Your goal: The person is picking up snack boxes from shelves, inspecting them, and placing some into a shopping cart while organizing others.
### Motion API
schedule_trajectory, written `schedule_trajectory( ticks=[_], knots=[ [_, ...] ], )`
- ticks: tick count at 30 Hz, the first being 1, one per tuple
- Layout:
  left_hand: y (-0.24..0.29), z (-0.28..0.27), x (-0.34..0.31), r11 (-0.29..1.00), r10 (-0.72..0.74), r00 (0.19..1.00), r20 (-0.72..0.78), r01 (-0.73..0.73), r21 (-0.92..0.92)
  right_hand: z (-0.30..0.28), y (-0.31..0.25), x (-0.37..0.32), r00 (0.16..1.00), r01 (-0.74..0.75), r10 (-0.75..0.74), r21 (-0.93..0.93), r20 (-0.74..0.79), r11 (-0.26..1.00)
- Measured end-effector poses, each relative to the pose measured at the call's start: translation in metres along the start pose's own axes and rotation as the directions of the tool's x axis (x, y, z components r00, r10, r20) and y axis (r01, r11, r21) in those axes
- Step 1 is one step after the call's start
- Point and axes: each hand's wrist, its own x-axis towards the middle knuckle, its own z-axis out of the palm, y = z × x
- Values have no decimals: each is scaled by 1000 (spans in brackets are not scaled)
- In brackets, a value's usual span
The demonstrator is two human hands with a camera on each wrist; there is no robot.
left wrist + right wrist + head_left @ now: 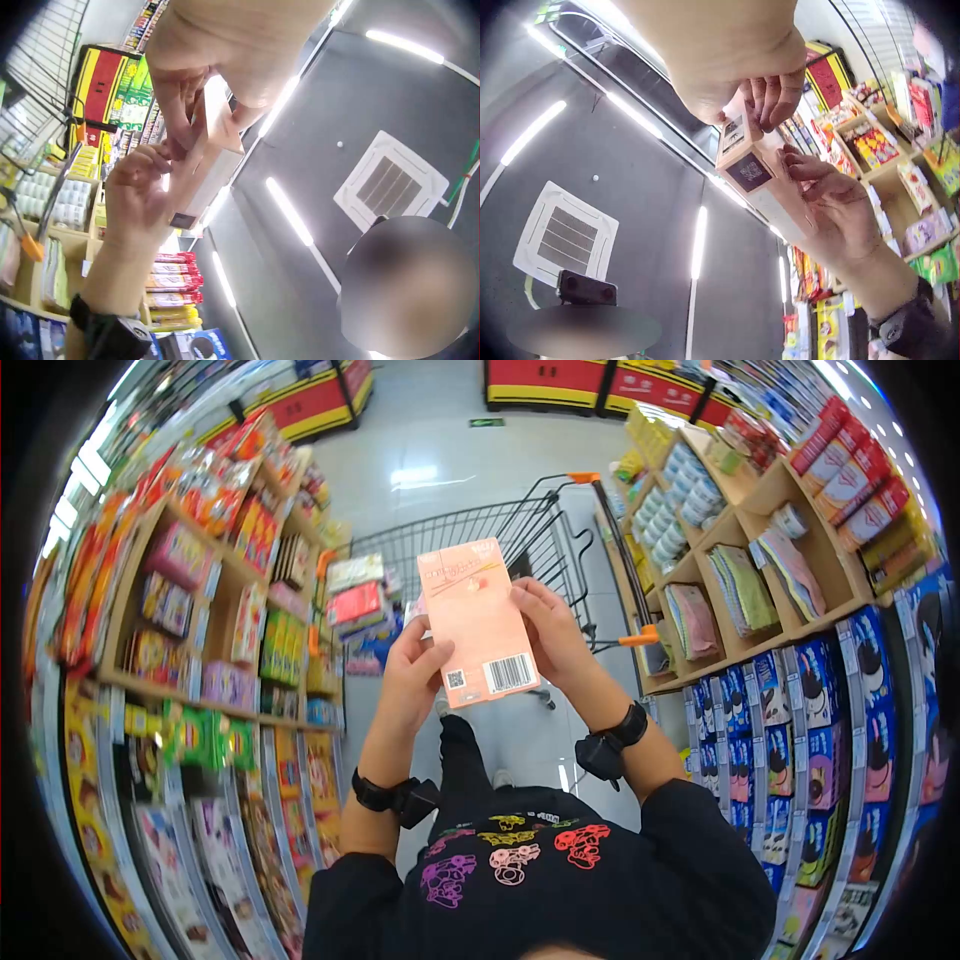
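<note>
A flat peach-pink carton (475,630) is held up in front of the chest, its barcode and small square code facing the head camera. My left hand (410,668) grips the lower left edge, thumb across the printed face. On the opposite edge my right hand (556,635) holds the carton, fingers at its upper right. In the left wrist view the carton (206,169) shows its narrow side between both hands. A dark printed square marks one end of the carton (769,184) in the right wrist view.
Behind the carton stands a wire shopping cart (395,538) with a dark handle bar and orange corners. Boxed goods (355,603) lie at its left side. Stocked shelves line both sides: snack packs (195,735) left, blue packages (818,685) right. Red-and-yellow counters (545,385) stand ahead.
</note>
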Motion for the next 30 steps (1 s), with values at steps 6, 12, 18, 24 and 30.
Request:
schedule_trajectory(
  ticks=[6,12,18,24,30],
  knots=[
    [8,7,-104,985,144,963,-226,-162,-59,64,12,-52,952,-245,223,86,209,966],
    [19,-2,-192,962,227,899,-375,-266,-55,111,53,-83,847,-392,318,98,426,915],
    [19,-1,-269,911,254,852,-458,-370,-183,157,73,-134,740,-518,411,61,532,853],
    [7,-1,-397,913,333,736,-590,-408,6,204,130,-211,599,-591,446,-8,665,807],
    [-9,24,-525,878,384,588,-712,-472,84,250,169,-318,447,-659,490,-96,749,746]
  ],
)
